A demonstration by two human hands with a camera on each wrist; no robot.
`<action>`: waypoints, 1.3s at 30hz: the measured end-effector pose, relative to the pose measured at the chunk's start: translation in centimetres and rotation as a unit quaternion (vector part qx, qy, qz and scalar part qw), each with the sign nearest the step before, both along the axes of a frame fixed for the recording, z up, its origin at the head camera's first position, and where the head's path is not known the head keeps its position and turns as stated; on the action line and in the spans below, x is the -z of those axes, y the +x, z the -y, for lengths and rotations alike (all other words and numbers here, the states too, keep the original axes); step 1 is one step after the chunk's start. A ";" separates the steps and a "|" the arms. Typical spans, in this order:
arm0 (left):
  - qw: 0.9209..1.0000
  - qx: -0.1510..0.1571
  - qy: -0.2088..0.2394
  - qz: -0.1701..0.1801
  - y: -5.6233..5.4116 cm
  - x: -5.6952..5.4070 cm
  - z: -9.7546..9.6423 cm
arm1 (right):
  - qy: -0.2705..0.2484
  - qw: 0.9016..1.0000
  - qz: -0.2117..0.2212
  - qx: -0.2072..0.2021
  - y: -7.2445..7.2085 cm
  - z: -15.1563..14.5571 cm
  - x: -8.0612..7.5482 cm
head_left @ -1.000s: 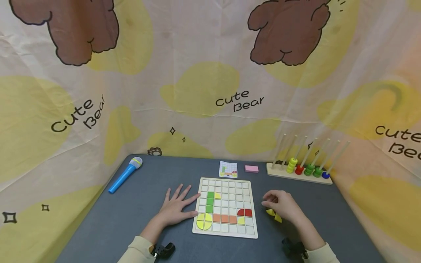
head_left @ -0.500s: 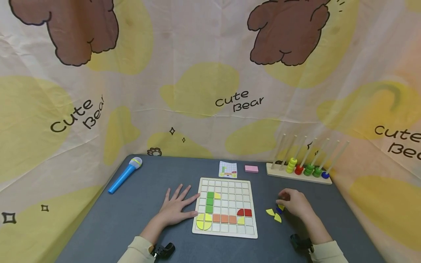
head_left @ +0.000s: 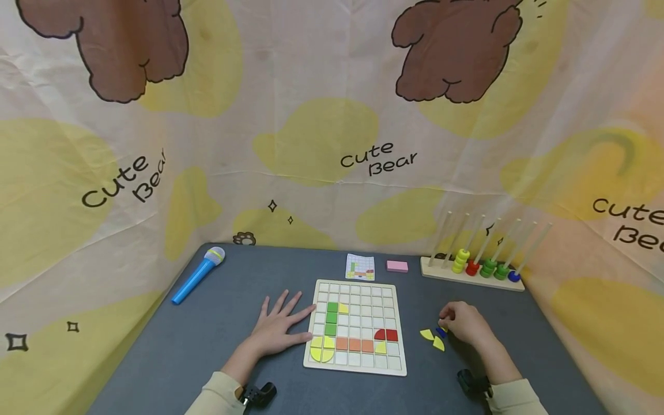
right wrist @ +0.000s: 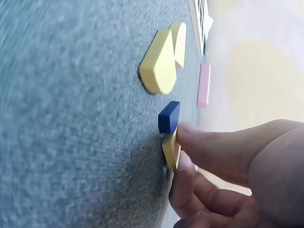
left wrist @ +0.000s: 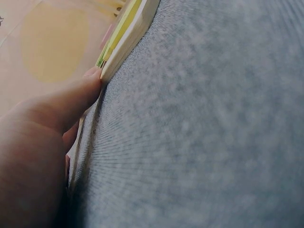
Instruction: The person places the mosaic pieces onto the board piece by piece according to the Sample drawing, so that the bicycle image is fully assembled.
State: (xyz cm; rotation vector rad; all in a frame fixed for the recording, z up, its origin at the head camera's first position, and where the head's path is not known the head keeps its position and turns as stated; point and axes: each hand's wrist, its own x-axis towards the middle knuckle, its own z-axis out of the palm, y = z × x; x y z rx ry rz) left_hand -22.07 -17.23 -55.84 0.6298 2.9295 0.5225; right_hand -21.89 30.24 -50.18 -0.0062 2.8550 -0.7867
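My left hand (head_left: 277,329) lies spread beside the white grid board (head_left: 358,369), its thumb and index finger at the board's left edge. In the left wrist view the thumb (left wrist: 83,95) meets that edge. My right hand (head_left: 463,323) is at the right of the board, thumb and fingers pinching a yellow tile (right wrist: 172,149) low over the table. Right against that tile sits a dark blue tile (right wrist: 169,118). Two yellow quarter-circle tiles (head_left: 426,334) lie just to the left. Green, orange, red and yellow tiles fill some board squares.
Behind the board lie a printed pattern card (head_left: 360,267) and a pink block (head_left: 396,266). A bead counting rack (head_left: 472,276) with upright rods stands at the back right. A blue toy microphone (head_left: 197,276) lies at the left. A printed curtain rises behind the table.
My right hand has moved right, away from the board's side and off the loose yellow tiles, then lowered onto the tile by the blue one. The left hand stays still.
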 end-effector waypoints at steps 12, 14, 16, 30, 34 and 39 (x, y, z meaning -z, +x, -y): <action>1.000 0.000 -0.005 0.006 0.2 -0.4 -0.1 | 0.003 1.000 0.000 -0.031 -0.1 0.6 -0.5; 1.000 0.000 -0.004 0.007 0.2 -0.5 -0.1 | -0.013 1.000 -0.008 -0.024 -0.1 0.7 -0.7; 1.000 0.000 -0.004 0.006 0.2 -0.5 -0.1 | -0.034 0.999 -0.016 -0.015 0.0 0.7 -1.0; 1.000 -0.004 -0.006 0.001 0.1 -0.2 -0.2 | -0.095 0.994 -0.059 -0.006 0.6 3.5 -2.7; 1.000 -0.002 -0.005 0.000 0.1 -0.3 -0.1 | -0.109 0.992 -0.058 -0.022 0.9 4.7 -2.8; 1.000 0.000 -0.003 -0.006 0.1 -0.3 -0.1 | -0.110 0.992 -0.041 -0.040 1.4 6.1 -2.5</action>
